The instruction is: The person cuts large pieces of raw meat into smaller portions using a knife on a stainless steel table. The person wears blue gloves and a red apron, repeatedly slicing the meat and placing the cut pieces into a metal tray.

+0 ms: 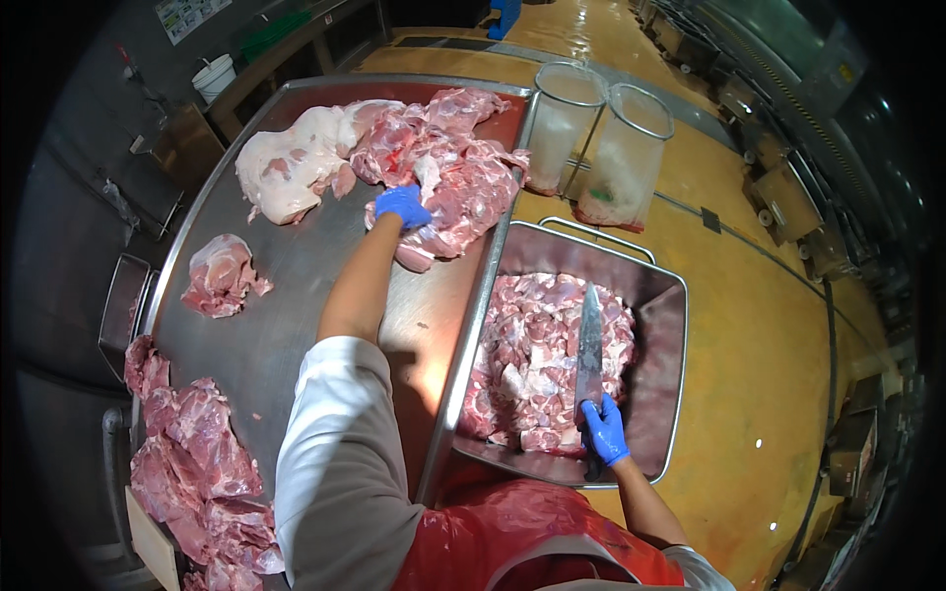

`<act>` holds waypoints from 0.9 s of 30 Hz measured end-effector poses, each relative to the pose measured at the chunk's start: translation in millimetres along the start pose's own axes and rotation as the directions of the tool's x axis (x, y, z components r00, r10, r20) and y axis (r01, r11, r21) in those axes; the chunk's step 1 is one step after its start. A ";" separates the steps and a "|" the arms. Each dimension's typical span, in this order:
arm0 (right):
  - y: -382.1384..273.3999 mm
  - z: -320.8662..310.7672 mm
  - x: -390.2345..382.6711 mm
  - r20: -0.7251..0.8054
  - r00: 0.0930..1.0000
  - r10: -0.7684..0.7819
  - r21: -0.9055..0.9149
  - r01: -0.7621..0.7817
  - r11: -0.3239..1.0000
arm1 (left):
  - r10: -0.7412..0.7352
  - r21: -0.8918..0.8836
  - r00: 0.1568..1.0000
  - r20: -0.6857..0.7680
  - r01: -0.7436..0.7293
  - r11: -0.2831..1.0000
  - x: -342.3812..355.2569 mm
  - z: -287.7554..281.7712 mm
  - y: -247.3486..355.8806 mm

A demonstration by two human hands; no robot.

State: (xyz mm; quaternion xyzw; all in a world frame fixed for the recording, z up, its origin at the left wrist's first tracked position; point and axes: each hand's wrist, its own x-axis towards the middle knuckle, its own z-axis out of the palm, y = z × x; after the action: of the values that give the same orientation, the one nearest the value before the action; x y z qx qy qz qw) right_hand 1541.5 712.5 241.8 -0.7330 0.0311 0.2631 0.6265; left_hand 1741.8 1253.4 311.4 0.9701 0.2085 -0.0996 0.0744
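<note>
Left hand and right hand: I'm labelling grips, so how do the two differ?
The left hand touches meat on the metal table; the right hand grips a knife over the bin. The left hand reaches far forward, while the right hand is nearer the red apron. Both wear blue gloves.

Left blue-gloved hand [403,207]: fingertips lost against pink raw meat pile [473,187], grip unclear. Long steel-bladed knife [589,345]: dark handle partly covered by right blue-gloved hand [605,431]. Red wet-looking apron [512,527] cut by lower edge. White printed sheet [190,15], top left: cropped, print too small.
</note>
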 end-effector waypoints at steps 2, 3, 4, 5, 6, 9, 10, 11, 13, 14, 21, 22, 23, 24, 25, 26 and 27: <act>3.3 3.1 -9.1 0.007 0.998 0.063 0.049 -0.063 0.997 | 0.046 -0.010 0.999 0.001 -0.046 0.999 -23.0 10.1 0.7; 4.1 8.1 -9.1 0.009 0.997 0.075 0.043 -0.076 0.996 | 0.058 -0.019 0.998 -0.005 -0.058 0.998 -34.0 12.4 -1.3; 2.5 11.9 -7.6 0.026 0.997 0.070 0.048 -0.071 0.996 | 0.069 -0.035 0.997 -0.016 -0.070 0.997 -46.1 13.4 -3.1; 3.1 15.2 -6.4 0.035 0.997 0.068 0.051 -0.070 0.996 | 0.088 -0.036 0.996 0.013 -0.087 0.996 -59.9 18.3 -5.3; 2.8 19.6 -3.0 0.048 0.997 0.066 0.052 -0.068 0.996 | 0.089 -0.060 0.996 0.028 -0.087 0.994 -74.9 22.6 -10.3; -7.1 39.5 11.7 0.085 0.995 0.050 0.002 -0.050 0.999 | 0.099 -0.138 0.993 0.071 -0.088 0.987 -135.4 34.4 -25.3; -3.0 49.1 23.3 0.092 0.994 -0.064 -0.056 0.069 0.996 | 0.109 -0.149 0.993 0.034 -0.103 0.984 -160.4 42.0 -40.6; -24.3 72.9 24.1 0.106 0.990 -0.090 -0.057 0.097 0.994 | 0.098 -0.157 0.995 0.001 -0.097 0.983 -191.0 54.0 -64.3; -25.5 91.7 47.9 0.131 0.975 -0.180 -0.177 0.201 0.963 | 0.116 -0.215 0.974 -0.192 -0.157 0.964 -247.9 72.4 -70.4; -41.8 115.9 50.3 0.162 0.957 -0.241 -0.133 0.263 0.956 | 0.069 -0.338 0.983 -0.169 -0.124 0.933 -288.2 80.3 -79.9; -83.2 285.7 43.6 0.501 0.802 -0.326 -0.086 0.421 0.903 | -0.446 -0.446 0.364 -0.818 0.090 0.891 -485.0 254.8 -93.4; -79.8 306.2 40.3 0.539 0.789 -0.295 -0.128 0.422 0.897 | -0.567 -0.524 0.294 -0.770 0.218 0.824 -496.9 270.6 -85.7; -72.6 318.9 39.1 0.588 0.779 -0.218 -0.185 0.392 0.901 | -0.609 -0.573 0.312 -0.729 0.208 0.793 -506.0 268.8 -79.3; -64.4 330.8 36.6 0.627 0.767 -0.140 -0.245 0.364 0.899 | -0.611 -0.580 0.315 -0.726 0.196 0.790 -512.0 264.9 -80.3; -56.0 340.0 32.8 0.616 0.757 -0.218 -0.266 0.460 0.847 | -0.615 -0.591 0.327 -0.718 0.181 0.786 -517.6 255.5 -84.7; -49.3 342.9 39.8 0.605 0.770 -0.203 -0.260 0.432 0.864 | -0.611 -0.599 0.340 -0.715 0.151 0.786 -518.7 244.2 -90.1; -42.9 346.3 42.9 0.590 0.753 -0.292 -0.252 0.515 0.819 | -0.610 -0.602 0.345 -0.713 0.145 0.785 -521.2 234.9 -96.3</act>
State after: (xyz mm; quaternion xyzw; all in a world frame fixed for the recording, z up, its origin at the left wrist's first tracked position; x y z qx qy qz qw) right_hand 1474.5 1057.6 235.7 -0.7324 -0.3584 0.3090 0.4896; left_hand 1197.7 1093.5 190.6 0.7506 0.4575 0.4546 0.1436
